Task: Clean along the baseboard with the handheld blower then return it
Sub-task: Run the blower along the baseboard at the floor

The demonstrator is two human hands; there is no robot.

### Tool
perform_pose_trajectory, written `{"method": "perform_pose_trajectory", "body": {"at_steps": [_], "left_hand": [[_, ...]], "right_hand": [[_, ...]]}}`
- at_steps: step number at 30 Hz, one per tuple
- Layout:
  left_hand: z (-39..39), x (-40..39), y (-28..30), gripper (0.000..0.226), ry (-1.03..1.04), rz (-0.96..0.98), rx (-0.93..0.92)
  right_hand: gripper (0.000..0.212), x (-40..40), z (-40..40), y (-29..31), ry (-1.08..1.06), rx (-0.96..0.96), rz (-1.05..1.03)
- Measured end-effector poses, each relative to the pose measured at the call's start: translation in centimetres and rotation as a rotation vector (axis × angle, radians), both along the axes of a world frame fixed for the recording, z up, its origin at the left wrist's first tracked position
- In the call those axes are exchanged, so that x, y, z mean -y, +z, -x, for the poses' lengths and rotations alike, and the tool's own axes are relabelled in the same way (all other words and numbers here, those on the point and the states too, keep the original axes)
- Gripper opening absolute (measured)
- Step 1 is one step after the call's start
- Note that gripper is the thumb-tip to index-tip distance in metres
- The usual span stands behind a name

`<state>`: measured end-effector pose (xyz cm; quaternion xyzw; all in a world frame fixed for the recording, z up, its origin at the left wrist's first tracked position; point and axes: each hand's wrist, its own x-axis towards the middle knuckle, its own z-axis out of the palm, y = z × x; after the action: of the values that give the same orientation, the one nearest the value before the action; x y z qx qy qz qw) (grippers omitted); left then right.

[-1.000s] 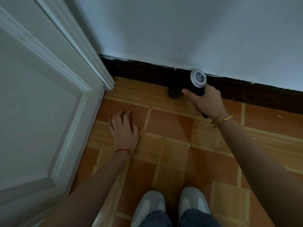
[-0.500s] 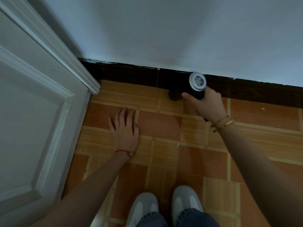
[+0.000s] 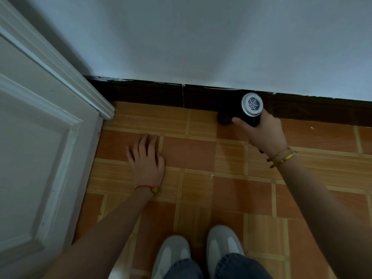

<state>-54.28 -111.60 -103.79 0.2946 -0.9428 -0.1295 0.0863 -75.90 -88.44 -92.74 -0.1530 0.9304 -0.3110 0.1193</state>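
Observation:
A black handheld blower (image 3: 248, 111) with a silver grilled rear end is gripped in my right hand (image 3: 263, 131). Its nozzle points left and down at the foot of the dark baseboard (image 3: 151, 95), which runs along the bottom of the pale wall. My left hand (image 3: 147, 160) lies flat on the tiled floor with its fingers straight, to the left of the blower and apart from it. The blower's handle is hidden inside my right hand.
A white panelled door (image 3: 40, 148) and its frame fill the left side, meeting the baseboard at the corner. Orange and tan floor tiles (image 3: 201, 158) carry a few white specks. My two grey shoes (image 3: 197, 252) stand at the bottom centre.
My right hand has carried the blower to the right along the baseboard, away from the door corner. My left hand has stayed pressed on the floor.

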Motion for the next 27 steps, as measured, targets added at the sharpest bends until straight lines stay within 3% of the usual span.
{"method": "perform_pose_trajectory", "body": {"at_steps": [7,11,15,21,24,27], "left_hand": [[0.0,0.0,0.0,0.052,-0.004,0.003,-0.006],[0.0,0.0,-0.1,0.052,0.0,0.013,-0.007],[0.0,0.0,-0.2,0.051,0.0,0.017,-0.016],[-0.1,0.0,-0.1,0.052,-0.002,0.004,-0.019],[-0.1,-0.1,0.0,0.051,-0.003,0.008,-0.022],[0.0,-0.1,0.0,0.051,0.0,0.009,-0.023]], "right_hand": [[0.064,-0.3,0.3,0.7,0.031,-0.023,-0.085],[0.034,-0.2,-0.1,1.4,0.124,0.142,-0.033],[0.053,-0.2,-1.0,1.2,0.134,-0.004,-0.042],[0.025,-1.1,-3.1,2.5,0.255,0.336,-0.049],[0.042,-1.3,-4.3,2.3,0.256,0.209,-0.088],[0.044,-1.8,-5.1,3.2,0.333,0.316,-0.128]]}}
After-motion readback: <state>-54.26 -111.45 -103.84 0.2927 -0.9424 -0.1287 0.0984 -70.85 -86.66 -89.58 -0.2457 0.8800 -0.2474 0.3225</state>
